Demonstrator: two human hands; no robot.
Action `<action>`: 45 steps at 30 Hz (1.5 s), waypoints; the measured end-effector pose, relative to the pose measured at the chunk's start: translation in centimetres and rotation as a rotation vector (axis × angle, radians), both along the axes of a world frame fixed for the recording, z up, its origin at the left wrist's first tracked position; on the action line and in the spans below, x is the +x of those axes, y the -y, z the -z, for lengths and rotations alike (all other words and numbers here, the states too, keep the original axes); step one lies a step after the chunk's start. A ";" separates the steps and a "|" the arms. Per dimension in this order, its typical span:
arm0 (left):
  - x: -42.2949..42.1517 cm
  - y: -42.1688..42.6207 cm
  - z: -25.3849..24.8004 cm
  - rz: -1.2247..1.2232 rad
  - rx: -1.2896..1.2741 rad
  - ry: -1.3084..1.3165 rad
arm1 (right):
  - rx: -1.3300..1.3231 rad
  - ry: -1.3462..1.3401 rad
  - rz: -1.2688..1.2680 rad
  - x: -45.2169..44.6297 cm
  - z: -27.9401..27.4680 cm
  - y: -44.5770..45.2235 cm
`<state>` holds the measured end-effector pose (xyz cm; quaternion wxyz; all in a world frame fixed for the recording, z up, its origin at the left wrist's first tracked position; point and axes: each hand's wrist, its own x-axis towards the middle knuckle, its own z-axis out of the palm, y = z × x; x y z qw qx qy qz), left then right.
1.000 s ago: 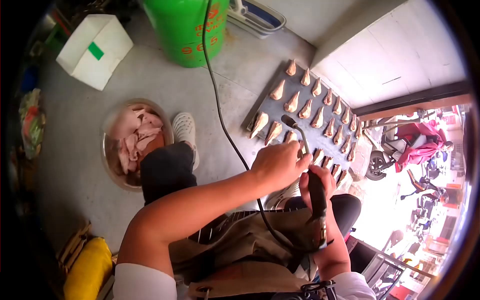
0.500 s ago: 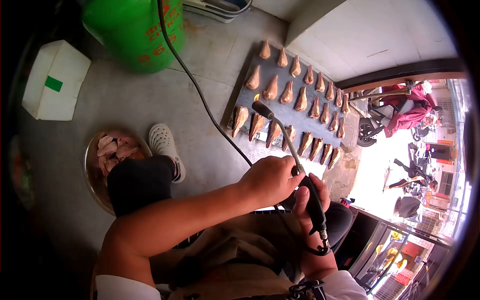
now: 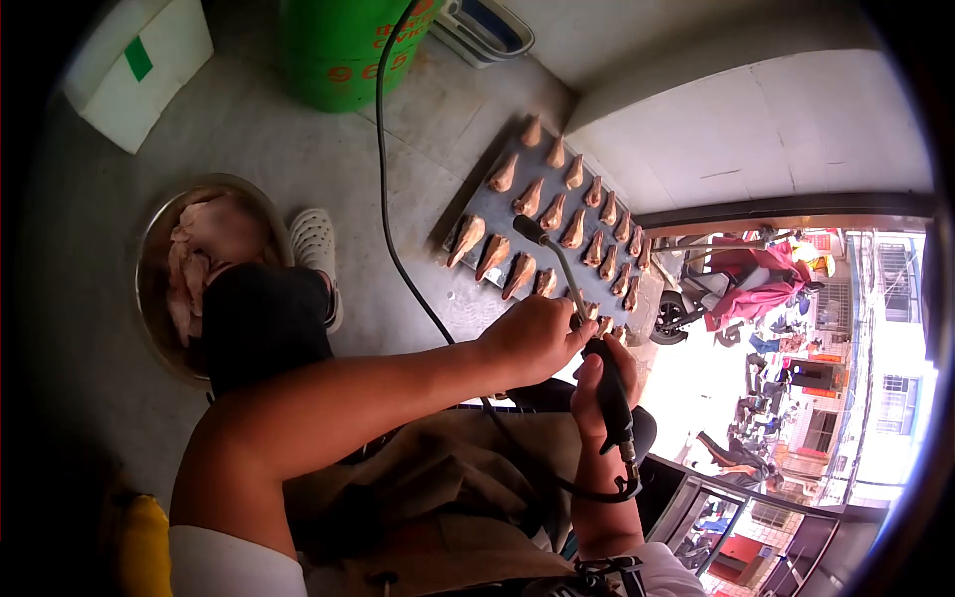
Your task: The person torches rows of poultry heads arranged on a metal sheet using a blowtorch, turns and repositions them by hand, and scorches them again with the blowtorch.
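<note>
A gas torch with a black handle [image 3: 614, 403], thin metal neck and dark nozzle [image 3: 529, 229] is in both my hands. My right hand [image 3: 589, 390] wraps round the handle. My left hand [image 3: 532, 336] is closed at the lower neck, its thumb and finger pinching there; the exact spot is partly hidden. The nozzle points over a dark tray [image 3: 476, 194] with rows of poultry legs [image 3: 527, 196], some browned. No flame shows at the nozzle. A black hose [image 3: 398, 254] runs across the floor, and another stretch hangs below the handle.
A steel basin [image 3: 149, 289] of raw poultry pieces [image 3: 184, 264] stands beside a foot in a white clog [image 3: 313, 249]. Behind are a white box [image 3: 164, 75], a green drum [image 3: 333, 60] and a grey-blue tub [image 3: 487, 35]. A motorbike [image 3: 686, 303] stands in the bright doorway.
The camera view has shifted, so the tray and basin sit differently in it. A small flame showed at the nozzle earlier; none shows now. Both hands stay on the torch.
</note>
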<state>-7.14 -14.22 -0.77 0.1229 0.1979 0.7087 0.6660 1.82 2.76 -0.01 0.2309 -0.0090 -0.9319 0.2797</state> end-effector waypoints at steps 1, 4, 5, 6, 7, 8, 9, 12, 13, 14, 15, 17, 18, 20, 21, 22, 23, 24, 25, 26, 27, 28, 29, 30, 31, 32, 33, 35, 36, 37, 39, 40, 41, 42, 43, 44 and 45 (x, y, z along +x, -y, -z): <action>-0.1 0.3 -0.5 0.024 -0.016 0.016 | 0.022 -0.017 -0.005 -0.1 -0.3 0.2; -0.2 0.8 -1.1 0.046 -0.016 0.044 | 0.000 0.017 -0.006 0.0 -1.0 0.7; -0.2 0.9 -1.0 0.038 -0.009 0.044 | -0.017 0.030 -0.004 0.1 -1.1 0.8; -0.2 0.9 -0.9 0.028 -0.003 0.045 | 0.001 0.014 -0.020 -0.1 -1.3 1.1; -0.2 1.0 -0.8 0.019 0.003 0.046 | 0.019 -0.003 -0.037 -0.4 -1.7 1.4; -0.1 1.1 -0.8 -0.004 0.056 0.107 | 0.035 -0.019 -0.055 -0.7 -1.9 1.6; 0.1 1.2 -0.7 -0.027 0.110 0.170 | 0.050 -0.003 -0.062 -1.1 -2.0 1.5; 1.4 0.5 0.7 -0.126 0.245 0.280 | 0.148 0.009 -0.104 -3.5 -3.8 1.5; 2.0 0.2 1.1 -0.164 0.286 0.307 | 0.107 -0.036 -0.123 -5.0 -4.1 1.5; 2.5 0.7 1.1 -0.007 0.176 0.403 | 0.091 0.015 -0.119 -6.3 -5.2 2.1; 3.6 -0.1 2.2 0.069 0.185 0.364 | 0.075 0.065 -0.115 -7.6 -6.8 3.0; 5.1 -1.0 3.1 0.302 0.112 0.218 | 0.082 0.151 -0.173 -10.5 -8.6 4.7; 5.7 -1.3 3.2 0.392 0.097 0.225 | 0.059 0.175 -0.247 -11.9 -9.1 5.5; 5.6 -0.9 2.5 0.592 0.055 0.335 | 0.113 0.270 -0.375 -14.7 -9.5 7.2; 5.1 -0.2 2.0 0.576 0.014 0.297 | 0.130 0.307 -0.426 -15.7 -9.5 8.4; 4.5 0.6 1.5 0.556 -0.029 0.260 | 0.216 0.348 -0.494 -16.4 -10.4 10.1; 4.1 1.1 1.3 0.534 -0.075 0.222 | 0.225 0.347 -0.510 -16.7 -10.4 10.6; 3.6 0.3 2.0 0.325 -0.045 0.276 | 0.232 0.342 -0.526 -16.9 -10.5 10.9; 2.4 0.9 1.6 0.062 0.031 0.416 | 0.237 0.334 -0.542 -17.0 -10.6 11.0; 0.7 1.3 1.4 -0.154 0.042 0.497 | 0.290 0.250 -0.562 -16.9 -10.6 10.4; -0.8 1.9 1.3 -0.289 0.170 0.550 | 0.304 0.281 -0.518 -16.2 -11.3 10.3; -1.9 2.4 0.8 -0.374 0.311 0.624 | 0.306 0.239 -0.526 -15.6 -11.5 9.9; -2.2 2.9 0.0 -0.415 0.552 0.625 | 0.307 0.196 -0.534 -15.1 -11.6 9.5; -2.2 3.4 -0.8 -0.408 0.560 0.570 | 0.353 0.190 -0.499 -14.4 -11.8 8.9; -2.1 3.7 -1.3 -0.399 0.566 0.517 | 0.354 0.162 -0.494 -13.9 -11.8 8.5; -2.0 3.6 -1.3 -0.391 0.543 0.461 | 0.354 0.134 -0.488 -13.4 -11.5 8.2; -1.9 3.5 -1.5 -0.385 0.520 0.405 | 0.353 0.106 -0.484 -12.9 -11.3 7.9; -1.7 3.0 -1.5 -0.384 0.496 0.348 | 0.295 0.129 -0.451 -12.1 -10.8 7.7; -1.6 2.8 -1.5 -0.390 0.496 0.343 | 0.267 0.141 -0.436 -11.7 -10.6 7.7; -1.6 2.8 -1.7 -0.395 0.496 0.337 | 0.239 0.151 -0.420 -11.4 -10.5 7.6; -1.7 2.9 -2.0 -0.397 0.536 0.386 | 0.240 0.152 -0.445 -11.1 -10.5 7.2; -1.7 2.9 -2.1 -0.396 0.556 0.409 | 0.233 0.169 -0.443 -10.8 -10.5 7.1; -1.8 3.0 -2.1 -0.373 0.534 0.389 | 0.226 0.186 -0.439 -10.6 -10.6 6.9; -1.8 3.0 -2.2 -0.348 0.513 0.370 | 0.245 0.163 -0.452 -10.5 -10.7 6.7; -1.8 3.1 -2.1 -0.325 0.491 0.351 | 0.263 0.141 -0.467 -10.7 -10.7 6.5; -1.9 3.2 -2.1 -0.316 0.489 0.353 | 0.281 0.121 -0.483 -10.8 -10.6 6.4; -1.8 3.3 -2.1 -0.309 0.486 0.358 | 0.297 0.095 -0.501 -10.9 -10.5 6.3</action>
